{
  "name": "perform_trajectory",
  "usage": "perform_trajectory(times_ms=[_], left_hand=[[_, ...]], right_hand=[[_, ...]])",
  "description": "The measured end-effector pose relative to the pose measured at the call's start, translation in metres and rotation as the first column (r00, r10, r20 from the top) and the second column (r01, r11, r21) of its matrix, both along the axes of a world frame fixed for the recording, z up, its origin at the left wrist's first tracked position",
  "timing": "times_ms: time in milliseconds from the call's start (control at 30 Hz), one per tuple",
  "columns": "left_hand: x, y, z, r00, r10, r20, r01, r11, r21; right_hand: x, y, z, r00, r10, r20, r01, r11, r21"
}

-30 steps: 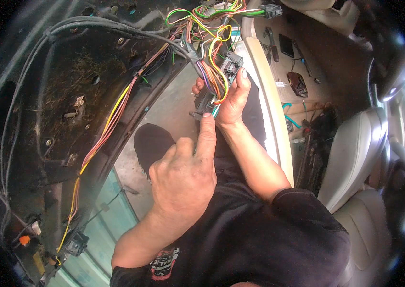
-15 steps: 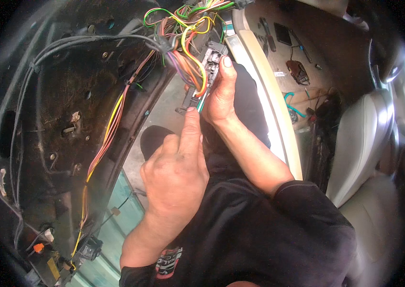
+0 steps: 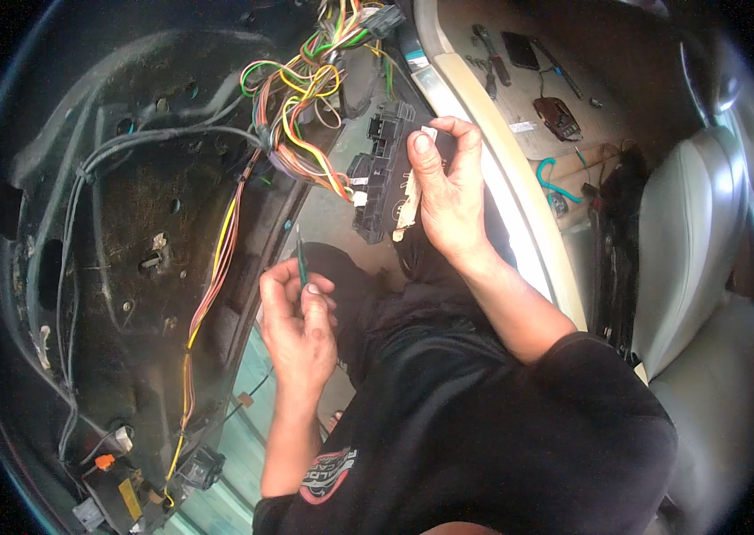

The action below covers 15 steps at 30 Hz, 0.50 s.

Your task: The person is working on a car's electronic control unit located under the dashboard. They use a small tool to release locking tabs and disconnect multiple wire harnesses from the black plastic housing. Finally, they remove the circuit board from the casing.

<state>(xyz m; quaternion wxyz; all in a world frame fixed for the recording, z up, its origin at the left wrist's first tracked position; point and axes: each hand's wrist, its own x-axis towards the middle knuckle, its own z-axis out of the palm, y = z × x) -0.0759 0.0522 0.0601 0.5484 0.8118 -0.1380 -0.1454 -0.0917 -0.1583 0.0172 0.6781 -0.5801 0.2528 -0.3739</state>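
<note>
My right hand (image 3: 453, 192) is closed on the right edge of a black electronic control module (image 3: 386, 178), thumb on top. A row of connector sockets lines its left side, and a torn tan label (image 3: 407, 209) hangs by my palm. A bundle of coloured wires (image 3: 319, 169) ends at a small white plug (image 3: 360, 198) against the module's lower left side; I cannot tell whether it is seated. Lower left, apart from the module, my left hand (image 3: 297, 321) pinches a slim green pointed tool (image 3: 302, 259) with its tip upward.
On the left stands a dark stripped door panel (image 3: 154, 259) with grey cables and a yellow-brown wire run (image 3: 221, 250). A loose harness (image 3: 319, 76) hangs above. Along the right runs a pale door sill (image 3: 520, 196); beyond it are tools, a brown key fob (image 3: 557, 118) and a grey seat (image 3: 689, 250).
My left hand has drawn back down and left from the connector, and the green tool now shows in it. The module has turned in my right hand, showing its broad face and label.
</note>
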Motion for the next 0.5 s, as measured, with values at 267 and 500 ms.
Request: perform_trajectory(times_ms=[267,500], left_hand=[[0.004,-0.03,-0.046,0.988,-0.115,-0.103,0.081,0.953,-0.291],[0.068,-0.048,-0.214,0.881,0.017,-0.472,0.192,0.9,0.391]], right_hand=[[-0.02,-0.014,0.002,0.988,-0.054,-0.141,0.025,0.98,-0.199],[-0.014,-0.026,-0.02,0.967,0.239,-0.085,-0.238,0.971,0.019]])
